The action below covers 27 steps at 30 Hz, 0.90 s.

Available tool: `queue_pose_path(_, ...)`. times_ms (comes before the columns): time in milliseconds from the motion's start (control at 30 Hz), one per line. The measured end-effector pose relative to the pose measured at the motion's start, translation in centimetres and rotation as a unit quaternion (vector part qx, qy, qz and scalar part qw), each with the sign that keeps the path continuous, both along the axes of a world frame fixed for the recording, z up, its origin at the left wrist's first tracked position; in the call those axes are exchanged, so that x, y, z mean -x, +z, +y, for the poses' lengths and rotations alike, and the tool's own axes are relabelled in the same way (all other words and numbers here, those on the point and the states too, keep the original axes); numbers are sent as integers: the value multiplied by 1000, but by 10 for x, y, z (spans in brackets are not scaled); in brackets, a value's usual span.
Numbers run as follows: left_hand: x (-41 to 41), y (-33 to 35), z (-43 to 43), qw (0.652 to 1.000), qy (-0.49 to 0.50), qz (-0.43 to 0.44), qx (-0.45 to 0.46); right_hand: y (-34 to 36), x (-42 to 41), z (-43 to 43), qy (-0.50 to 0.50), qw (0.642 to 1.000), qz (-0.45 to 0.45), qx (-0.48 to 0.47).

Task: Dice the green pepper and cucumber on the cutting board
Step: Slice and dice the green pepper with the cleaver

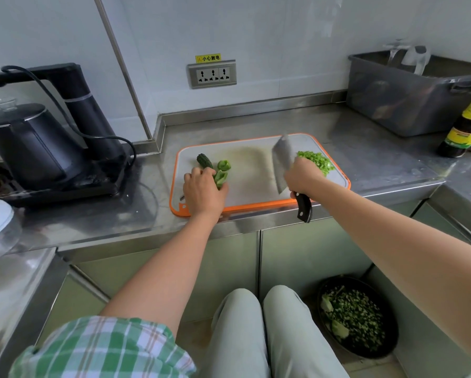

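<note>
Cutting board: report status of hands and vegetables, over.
Left hand grips green pepper pieces. Right hand grips cleaver, blade blurred. Diced pepper piled right; cucumber piece uncut.

**Work Area: Surroundings**

The wall (283, 28) is clad in pale, glossy panels joined by a metal strip. A triple socket (212, 74) is mounted on it, with a yellow label (208, 58) directly above. The steel counter (378, 148) runs along the wall and has a raised back edge. Steel cabinet doors (310, 255) close the space below. A black kettle (29, 143) stands on its base at the left. A grey bin (408, 105) and a dark bottle (464, 126) stand at the right. Lighting is even and reflects softly off the steel.
</note>
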<state>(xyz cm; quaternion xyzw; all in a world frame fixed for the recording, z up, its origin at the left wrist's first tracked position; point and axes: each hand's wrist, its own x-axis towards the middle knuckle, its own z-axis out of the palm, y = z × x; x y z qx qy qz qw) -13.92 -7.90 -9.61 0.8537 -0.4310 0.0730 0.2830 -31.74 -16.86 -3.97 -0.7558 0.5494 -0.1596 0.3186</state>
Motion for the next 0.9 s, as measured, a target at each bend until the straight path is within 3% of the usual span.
queue_pose_path(100,0,-1,-2,1000,2,-12,-9,3,-11,16,92,995,-30,-23)
queue_pose_path(167,1,0,-3,1000,10,-18,-17,2,-14,19,132,991,0,-33)
queue_pose_path(400,-1,1,-6,999,6,-42,-30,-1,8,-11,-9,999,24,-20)
queue_pose_path(533,1,-1,-8,1000,8,-22,-10,1,1,-1,38,998,-20,-40)
queue_pose_path(633,3,1,-9,1000,-7,0,-4,1,-4,9,101,994,7,-51)
queue_pose_path(900,22,-4,-11,985,-168,20,32,-2,21,-4,17,1000,7,-19)
